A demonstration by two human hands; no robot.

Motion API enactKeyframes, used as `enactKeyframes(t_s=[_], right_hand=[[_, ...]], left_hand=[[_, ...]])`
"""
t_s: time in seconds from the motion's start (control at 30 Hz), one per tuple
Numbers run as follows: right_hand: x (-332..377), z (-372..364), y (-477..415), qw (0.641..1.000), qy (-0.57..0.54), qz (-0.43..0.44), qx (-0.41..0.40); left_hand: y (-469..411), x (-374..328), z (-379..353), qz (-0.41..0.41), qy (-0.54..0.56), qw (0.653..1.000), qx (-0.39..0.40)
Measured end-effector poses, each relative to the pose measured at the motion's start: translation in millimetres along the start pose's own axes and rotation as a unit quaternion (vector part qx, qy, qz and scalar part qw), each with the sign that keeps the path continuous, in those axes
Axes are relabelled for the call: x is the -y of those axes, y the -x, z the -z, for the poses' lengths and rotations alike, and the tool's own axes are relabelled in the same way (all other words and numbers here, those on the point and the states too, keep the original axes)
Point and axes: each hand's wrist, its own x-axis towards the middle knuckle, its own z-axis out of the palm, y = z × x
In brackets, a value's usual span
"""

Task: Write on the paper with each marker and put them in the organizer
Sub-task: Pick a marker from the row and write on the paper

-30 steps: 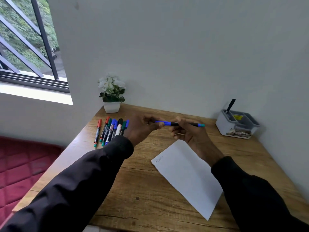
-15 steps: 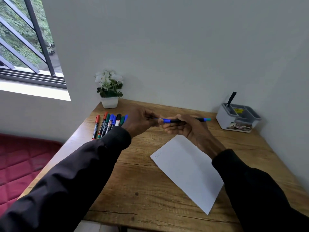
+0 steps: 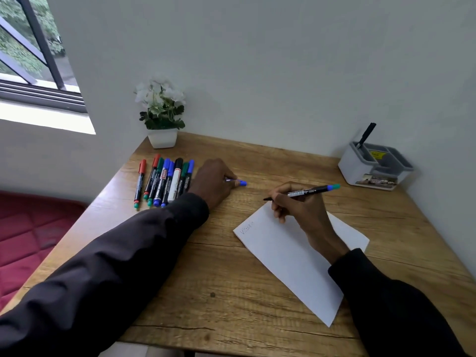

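- Fingers (image 3: pixel 279 202) of the right hand (image 3: pixel 298 210) clamp an uncapped marker (image 3: pixel 309 191), tip by the paper (image 3: pixel 288 256) corner.
- Left hand (image 3: pixel 213 181) pinches a blue cap (image 3: pixel 242 183).
- Faint writing on the paper, unreadable.

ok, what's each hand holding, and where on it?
Right hand grips the uncapped marker on the barrel's front half, near the tip. Left hand pinches the blue cap by one end, the other end sticking out.
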Motion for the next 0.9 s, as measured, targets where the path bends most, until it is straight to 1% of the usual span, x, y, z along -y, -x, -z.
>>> enactKeyframes(t_s=[0.07, 0.2, 0.3, 0.37, 0.4, 0.47, 0.57, 0.67, 0.77, 0.9], right_hand=[[-4, 0, 1, 1.0, -0.013, -0.004, -0.009], [-6, -3, 3, 0.999, -0.03, -0.009, 0.009], [-7, -4, 5, 0.999, -0.026, 0.004, 0.025], [-8, -4, 7, 0.999, -0.018, 0.015, 0.038], [-9, -4, 8, 0.999, -0.011, 0.02, 0.043], [-11, -4, 10, 0.998, -0.001, 0.03, 0.05], [-13, -6, 13, 0.998, -0.011, 0.036, 0.058], [-15, -8, 13, 0.997, -0.015, 0.038, 0.061], [-17, -7, 13, 0.997, -0.008, 0.045, 0.068], [-18, -7, 13, 0.995, 0.014, 0.058, 0.08]], left_hand=[[-2, 1, -3, -0.006, -0.02, 1.0, 0.004], [-4, 4, -4, -0.01, -0.04, 0.999, 0.012], [-2, 3, -1, -0.026, 0.012, 1.0, -0.008], [3, 0, 6, -0.055, 0.073, 0.996, 0.003], [6, -1, 9, -0.073, 0.109, 0.991, 0.027], [13, -1, 13, -0.105, 0.171, 0.975, 0.1], [19, -1, 13, -0.126, 0.199, 0.954, 0.185], [21, -4, 14, -0.134, 0.207, 0.937, 0.246], [22, -4, 15, -0.128, 0.199, 0.926, 0.295], [23, -4, 13, -0.123, 0.143, 0.933, 0.306]])
